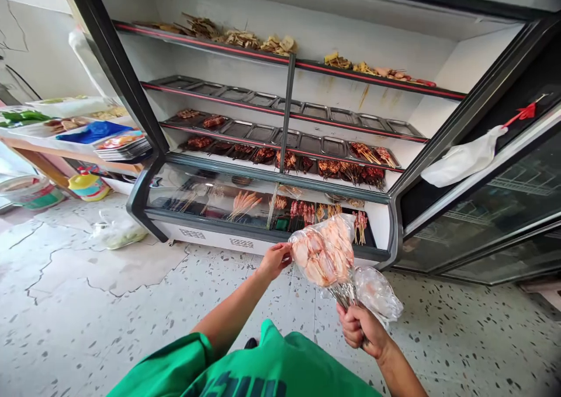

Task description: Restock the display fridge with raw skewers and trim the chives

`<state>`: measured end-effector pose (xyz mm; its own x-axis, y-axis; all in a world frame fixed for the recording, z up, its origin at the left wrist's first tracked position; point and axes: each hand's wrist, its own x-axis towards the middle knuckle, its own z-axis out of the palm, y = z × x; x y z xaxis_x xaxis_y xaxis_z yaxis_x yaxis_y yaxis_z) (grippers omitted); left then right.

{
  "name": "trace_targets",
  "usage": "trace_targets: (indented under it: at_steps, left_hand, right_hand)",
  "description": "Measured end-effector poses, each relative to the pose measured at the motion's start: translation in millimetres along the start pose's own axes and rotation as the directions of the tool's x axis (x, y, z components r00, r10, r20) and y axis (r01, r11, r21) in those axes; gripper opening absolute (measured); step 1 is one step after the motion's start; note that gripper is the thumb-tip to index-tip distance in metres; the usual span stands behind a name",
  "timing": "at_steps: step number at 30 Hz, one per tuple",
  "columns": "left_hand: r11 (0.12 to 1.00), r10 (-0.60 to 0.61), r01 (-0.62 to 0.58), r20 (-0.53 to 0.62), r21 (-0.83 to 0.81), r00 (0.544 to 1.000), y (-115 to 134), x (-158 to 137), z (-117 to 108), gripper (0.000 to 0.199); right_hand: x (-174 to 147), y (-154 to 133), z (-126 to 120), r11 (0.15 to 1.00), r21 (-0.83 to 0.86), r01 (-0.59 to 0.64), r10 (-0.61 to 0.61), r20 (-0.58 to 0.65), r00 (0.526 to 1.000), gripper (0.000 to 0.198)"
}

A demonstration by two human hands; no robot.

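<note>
One bundle of skewered pale meat [322,259], wrapped in a clear plastic bag [349,224], shows in the head view at the near side of a display case [217,238], the right hand's [363,328] fingers closed around the metal skewers [344,294] below it and the left hand's [276,260] fingers pinching the wrapping's left edge. Just right of the skewers hangs a crumpled clear bag [377,294]. Farther off, the case's shelves carry browned meat [344,169] and metal trays [342,116], while a desk [65,151] at far left bears a blue plastic bag [94,132].
</note>
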<state>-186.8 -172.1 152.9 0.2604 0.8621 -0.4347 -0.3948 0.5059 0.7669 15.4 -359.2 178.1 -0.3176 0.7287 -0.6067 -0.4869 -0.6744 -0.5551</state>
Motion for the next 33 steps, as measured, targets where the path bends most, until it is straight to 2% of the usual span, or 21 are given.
trace_targets:
  at_steps: [4, 9, 13, 17, 19, 20, 21, 22, 23, 24, 25, 26, 28, 29, 31, 33]
  left_hand:
    - [0.996, 0.088, -0.087, -0.103, 0.009, 0.991, 25, 8, -29, 0.047]
    - [0.977, 0.204, -0.214, -0.25, -0.011, 0.946, 35, 20, -42, 0.039]
    - [0.961, 0.262, -0.276, -0.363, 0.013, 0.894, 48, 31, -57, 0.026]
    - [0.959, 0.277, -0.275, -0.467, 0.074, 0.84, 88, 33, -91, 0.017]
    - [0.929, 0.37, -0.311, -0.475, 0.201, 0.798, 104, 24, -99, 0.014]
    - [0.871, 0.481, -0.361, -0.426, 0.335, 0.766, 108, 17, -96, 0.012]
    - [0.761, 0.61, -0.427, -0.314, 0.488, 0.728, 108, 9, -90, 0.011]
    - [0.588, 0.722, -0.505, -0.129, 0.632, 0.68, 103, 1, -79, 0.011]
    - [0.391, 0.771, -0.58, 0.09, 0.715, 0.63, 96, -7, -66, 0.013]
    - [0.215, 0.757, -0.643, 0.29, 0.735, 0.585, 87, -13, -53, 0.016]
    - [0.082, 0.719, -0.674, 0.424, 0.734, 0.551, 76, -18, -39, 0.02]
    - [-0.011, 0.69, -0.668, 0.49, 0.744, 0.534, 67, -21, -28, 0.027]
    - [-0.131, 0.668, -0.603, 0.519, 0.787, 0.533, 55, -20, -14, 0.033]
    - [-0.167, 0.663, -0.574, 0.522, 0.802, 0.536, 53, -17, -12, 0.029]
    - [-0.21, 0.652, -0.567, 0.547, 0.796, 0.525, 60, -9, -15, 0.02]
    - [-0.227, 0.663, -0.589, 0.566, 0.775, 0.489, 74, -3, -24, 0.022]
  right_hand:
    - [25, -15, 32, 0.996, -0.069, -0.048, 0.052, 0.051, 0.997, 0.023]
    - [48, -32, 60, 0.99, -0.104, -0.096, 0.106, 0.097, 0.99, 0.023]
    - [61, -40, 68, 0.984, -0.113, -0.141, 0.157, 0.145, 0.977, 0.023]
    - [67, -47, 65, 0.977, -0.107, -0.184, 0.203, 0.214, 0.955, 0.021]
    - [72, -53, 66, 0.977, -0.104, -0.187, 0.206, 0.217, 0.954, 0.021]
    - [75, -57, 68, 0.978, -0.1, -0.183, 0.2, 0.206, 0.958, 0.02]
    - [79, -60, 72, 0.98, -0.093, -0.177, 0.192, 0.19, 0.963, 0.02]
    - [84, -64, 76, 0.982, -0.082, -0.173, 0.184, 0.17, 0.968, 0.02]
    - [89, -68, 81, 0.983, -0.067, -0.169, 0.177, 0.148, 0.973, 0.019]
    - [95, -71, 87, 0.984, -0.053, -0.169, 0.174, 0.124, 0.977, 0.018]
    - [99, -73, 93, 0.984, -0.041, -0.172, 0.175, 0.098, 0.98, 0.017]
    - [103, -75, 98, 0.984, -0.036, -0.177, 0.179, 0.069, 0.981, 0.016]
    - [109, -78, 108, 0.982, -0.042, -0.182, 0.182, 0.013, 0.983, 0.014]
    - [111, -78, 111, 0.983, -0.05, -0.178, 0.178, -0.01, 0.984, 0.013]
    - [112, -80, 115, 0.985, -0.059, -0.164, 0.162, -0.04, 0.986, 0.013]
    - [114, -84, 116, 0.987, -0.048, -0.156, 0.154, -0.043, 0.987, 0.013]
